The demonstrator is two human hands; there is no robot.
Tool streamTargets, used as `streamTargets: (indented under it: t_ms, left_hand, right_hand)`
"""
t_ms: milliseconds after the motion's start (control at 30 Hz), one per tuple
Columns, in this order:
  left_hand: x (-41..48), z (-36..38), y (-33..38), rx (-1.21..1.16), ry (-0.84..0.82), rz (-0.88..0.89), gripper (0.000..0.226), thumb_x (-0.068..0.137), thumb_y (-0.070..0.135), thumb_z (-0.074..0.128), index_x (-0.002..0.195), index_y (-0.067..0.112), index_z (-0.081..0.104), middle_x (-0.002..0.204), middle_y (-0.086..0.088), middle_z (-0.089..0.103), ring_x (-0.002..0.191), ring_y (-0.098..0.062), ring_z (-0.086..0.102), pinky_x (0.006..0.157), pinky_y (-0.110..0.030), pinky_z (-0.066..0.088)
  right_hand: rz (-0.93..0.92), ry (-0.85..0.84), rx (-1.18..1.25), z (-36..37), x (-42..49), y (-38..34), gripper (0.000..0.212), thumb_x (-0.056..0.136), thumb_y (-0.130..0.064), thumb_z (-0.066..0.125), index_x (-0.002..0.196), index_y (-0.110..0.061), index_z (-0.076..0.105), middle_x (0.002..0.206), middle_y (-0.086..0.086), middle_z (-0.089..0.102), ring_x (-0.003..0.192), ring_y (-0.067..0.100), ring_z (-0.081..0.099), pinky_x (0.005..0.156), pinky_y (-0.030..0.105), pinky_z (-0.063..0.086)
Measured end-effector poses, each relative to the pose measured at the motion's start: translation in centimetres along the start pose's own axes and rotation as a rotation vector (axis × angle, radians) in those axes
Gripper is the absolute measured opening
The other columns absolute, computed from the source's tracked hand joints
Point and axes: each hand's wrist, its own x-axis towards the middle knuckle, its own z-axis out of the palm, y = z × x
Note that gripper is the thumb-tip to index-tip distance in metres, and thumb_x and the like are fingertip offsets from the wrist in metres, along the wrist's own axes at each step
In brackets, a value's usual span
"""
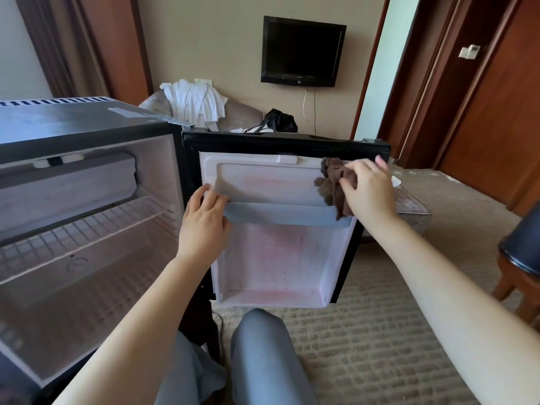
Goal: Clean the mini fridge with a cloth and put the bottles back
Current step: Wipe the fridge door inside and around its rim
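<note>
- We see the mini fridge (73,124) on the left. Its door (277,258) is swung fully open, so the white inner liner faces us.
- The left hand (204,220) grips the left end of the grey door shelf (280,214). Its fingers (217,201) are curled over the rail, close together, and the thumb is up against the liner.
- The right hand (369,190) holds a brown cloth (331,185) against the upper right corner of the door liner, just above the right end of the door shelf.
- The fingers (349,182) of that hand are bunched and pinch the crumpled cloth, with one fingertip lifted near the door's black edge.
- The lower part of the cloth hangs down and touches the shelf rail.
- Pinkish staining shows on the liner below the shelf and along the bottom tray of the door.
- Inside the fridge we see a white wire shelf (73,238), and above it a small freezer box (67,182).
- The person's knees in grey trousers (263,352) are below the door, over a beige carpet (380,331).
- Behind the door, white clothes (195,102) lie over an armchair, with a black bag (280,119) beside them.
- A dark television (302,51) hangs on the wall.
- A wooden chair with a dark seat (520,252) stands at the right edge.
</note>
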Motion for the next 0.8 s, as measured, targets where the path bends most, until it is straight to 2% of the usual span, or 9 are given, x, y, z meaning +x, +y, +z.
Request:
streamTargets:
  t_ms: [67, 100, 200, 333, 467, 533, 633, 700, 800]
  left_hand:
    - [0.0, 0.0, -0.2, 0.006, -0.002, 0.007, 0.031, 0.081, 0.002, 0.062, 0.111, 0.002, 0.062, 0.115, -0.011, 0.06, 0.131, -0.038, 0.038, 0.1, -0.054, 0.043]
    - [0.0, 0.0, -0.3, 0.008, -0.006, 0.012, 0.03, 0.081, 0.003, 0.062, 0.111, 0.002, 0.062, 0.115, -0.011, 0.06, 0.131, -0.037, 0.037, 0.101, -0.053, 0.042]
    - [0.3, 0.0, -0.3, -0.001, -0.019, 0.015, 0.03, 0.082, 0.004, 0.061, 0.111, 0.003, 0.063, 0.115, -0.01, 0.06, 0.132, -0.036, 0.037, 0.101, -0.053, 0.042]
    - [0.1, 0.0, 0.1, -0.012, 0.008, 0.006, 0.03, 0.081, 0.001, 0.062, 0.11, 0.0, 0.063, 0.112, -0.012, 0.061, 0.129, -0.039, 0.04, 0.097, -0.053, 0.045]
    - [0.2, 0.2, 0.5, -0.012, 0.004, 0.0, 0.032, 0.081, 0.0, 0.062, 0.113, -0.001, 0.063, 0.115, -0.013, 0.06, 0.131, -0.038, 0.04, 0.095, -0.051, 0.047]
    - [0.5, 0.1, 0.7, -0.003, -0.019, -0.007, 0.031, 0.082, 0.002, 0.061, 0.112, 0.001, 0.064, 0.117, -0.011, 0.059, 0.131, -0.036, 0.039, 0.092, -0.049, 0.049]
    - [0.8, -0.6, 0.4, 0.006, -0.032, 0.032, 0.031, 0.084, 0.004, 0.06, 0.114, 0.006, 0.065, 0.119, -0.007, 0.06, 0.13, -0.032, 0.041, 0.084, -0.045, 0.054]
    - [0.5, -1.3, -0.1, -0.03, -0.012, 0.066, 0.039, 0.085, 0.003, 0.058, 0.122, 0.009, 0.062, 0.129, -0.005, 0.058, 0.13, -0.028, 0.043, 0.088, -0.042, 0.053]
    - [0.1, -2.7, -1.2, -0.091, 0.018, -0.033, 0.049, 0.088, 0.006, 0.054, 0.137, 0.012, 0.049, 0.146, -0.001, 0.044, 0.133, -0.022, 0.041, 0.094, -0.036, 0.046]
  right_hand:
    - [-0.118, 0.032, -0.102, 0.1, -0.2, 0.6, 0.012, 0.079, 0.0, 0.068, 0.091, -0.001, 0.067, 0.091, 0.013, 0.068, 0.089, 0.031, 0.062, 0.106, 0.042, 0.031]
    - [-0.138, -0.009, -0.136, 0.4, -0.5, 0.8, 0.012, 0.079, 0.001, 0.067, 0.09, -0.002, 0.068, 0.091, 0.012, 0.068, 0.089, 0.032, 0.062, 0.101, 0.043, 0.035]
    - [-0.113, -0.17, -0.22, 1.1, -1.1, 0.5, 0.013, 0.08, 0.002, 0.062, 0.089, -0.001, 0.07, 0.091, 0.015, 0.069, 0.091, 0.035, 0.06, 0.087, 0.041, 0.04]
    - [-0.049, -0.331, -0.364, 1.0, 0.2, -1.1, 0.019, 0.09, -0.009, 0.051, 0.095, -0.001, 0.067, 0.09, 0.017, 0.068, 0.088, 0.036, 0.059, 0.091, 0.036, 0.037]
    - [-0.021, -0.403, -0.457, 1.2, 0.8, -2.6, 0.018, 0.092, -0.012, 0.048, 0.099, -0.006, 0.063, 0.095, 0.01, 0.066, 0.089, 0.03, 0.059, 0.076, 0.031, 0.03]
    - [-0.004, -0.431, -0.412, 2.0, 1.0, -3.3, 0.018, 0.093, -0.013, 0.047, 0.099, -0.008, 0.062, 0.096, 0.01, 0.066, 0.09, 0.03, 0.059, 0.076, 0.031, 0.032]
    - [0.094, -0.525, -0.131, 4.2, 0.8, -5.8, 0.025, 0.099, -0.022, 0.041, 0.1, -0.007, 0.061, 0.101, 0.016, 0.065, 0.093, 0.036, 0.058, 0.067, 0.031, 0.034]
    - [0.125, -0.569, 0.0, 5.6, 0.9, -8.1, 0.028, 0.1, -0.025, 0.04, 0.099, -0.006, 0.061, 0.103, 0.018, 0.065, 0.095, 0.036, 0.058, 0.067, 0.033, 0.036]
    - [0.075, -0.605, 0.087, 7.1, 1.3, -11.9, 0.028, 0.099, -0.026, 0.043, 0.1, -0.006, 0.063, 0.104, 0.017, 0.065, 0.097, 0.036, 0.058, 0.068, 0.033, 0.038]
